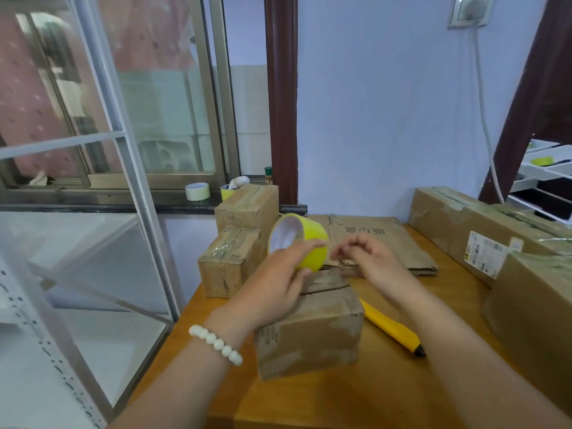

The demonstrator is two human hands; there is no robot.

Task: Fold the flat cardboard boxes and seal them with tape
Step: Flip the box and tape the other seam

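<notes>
Head view, so here's roughly where the job stands. The left grip is wrapped round a yellow tape roll, holding it up just above the far end of a small cardboard box that sits mid-frame on the wooden table. The right grip is just beside the roll with its fingers curled in. It looks like it's picking for the loose end of the tape, but it's blurry and I honestly can't tell if anything is pinched.

That middle box is folded into shape with the top flaps down. The seam across the top looks bare, with no strip on it that I can see. I'd call it folded, not sealed yet.

Done pile, left of centre: a near sealed box and a taller sealed box right behind it. Both have shiny clear tape over the top seam.

Left to do: a stack of flat cardboard lies on the table behind the hands, centre-right. It's several sheets, going by the edges, so my guess is the job is well short of finished.

A yellow utility knife lies just right of the middle box, probably for cutting the tape. A spare tape roll sits on the windowsill. There are bigger taped cartons along the right edge, no idea if they count.
</notes>
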